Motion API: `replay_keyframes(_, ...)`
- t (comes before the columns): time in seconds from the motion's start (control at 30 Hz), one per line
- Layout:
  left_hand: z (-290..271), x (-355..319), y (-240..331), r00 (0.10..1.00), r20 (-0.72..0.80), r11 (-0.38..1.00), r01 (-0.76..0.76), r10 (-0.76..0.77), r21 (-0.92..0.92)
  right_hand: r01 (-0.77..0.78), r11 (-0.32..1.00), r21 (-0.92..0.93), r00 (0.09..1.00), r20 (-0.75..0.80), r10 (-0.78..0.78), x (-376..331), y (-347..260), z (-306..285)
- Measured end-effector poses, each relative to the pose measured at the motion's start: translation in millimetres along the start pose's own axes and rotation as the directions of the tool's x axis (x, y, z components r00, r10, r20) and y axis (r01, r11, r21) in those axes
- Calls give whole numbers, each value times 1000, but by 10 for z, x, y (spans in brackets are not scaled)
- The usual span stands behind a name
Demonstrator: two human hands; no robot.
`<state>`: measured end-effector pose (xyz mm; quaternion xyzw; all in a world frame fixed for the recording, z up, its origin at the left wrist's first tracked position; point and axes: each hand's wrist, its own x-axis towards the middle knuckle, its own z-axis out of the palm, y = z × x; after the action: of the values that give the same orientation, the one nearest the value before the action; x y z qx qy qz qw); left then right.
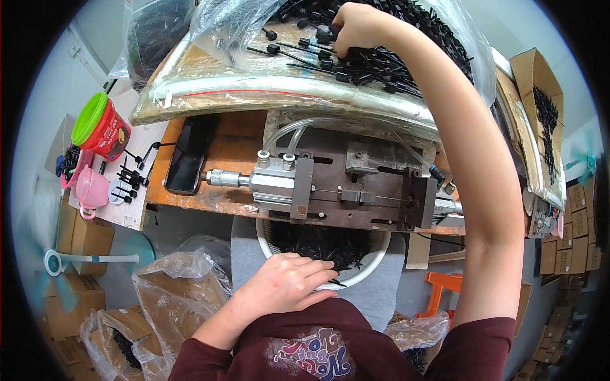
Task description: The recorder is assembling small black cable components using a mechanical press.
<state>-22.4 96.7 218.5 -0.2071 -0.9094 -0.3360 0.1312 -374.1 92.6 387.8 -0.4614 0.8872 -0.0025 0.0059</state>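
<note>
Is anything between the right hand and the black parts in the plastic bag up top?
Nothing visible. The right hand is already down in the open clear bag, fingers on the heap of black parts.

Likely small workshop, pneumatic press jig [346,190], bagged black parts [375,63], cartons [79,238]

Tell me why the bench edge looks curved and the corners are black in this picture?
In the head view the fisheye lens bows the workbench edge and leaves black corners; light glares off the clear plastic sheet; the right hand and left hand look sharp.
</note>
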Motion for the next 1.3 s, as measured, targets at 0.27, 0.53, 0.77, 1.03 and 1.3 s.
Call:
replay_keyframes(0.27, -5, -8, 16, 1000, -26, 1000, -12, 13, 12, -80, 917, 390, 940, -276, 199, -407, 118, -423)
replay_keyframes(0.53, -184, 282, 183, 975, -222, 995, -22, 1, -94, 326, 459, 826, 756, -520, 398, -844, 499, -465)
replay_keyframes(0.77, -375, 544, 160, 778, -572, 941, 68, -259, -333, 278, 227, 933, 904, -334, 266, -1958, -325, 207)
replay_keyframes(1.03, -319, 673, 224, 852, -252, 760, 230, -459, -608, 111, -288, 951, 972, -43, 233, -2579, -625, 994)
replay_keyframes(1.3, -156, 702, 193, 865, -311, 789, 145, -394, -597, 158, -248, 956, 946, -75, 315, -2750, -742, 1156)
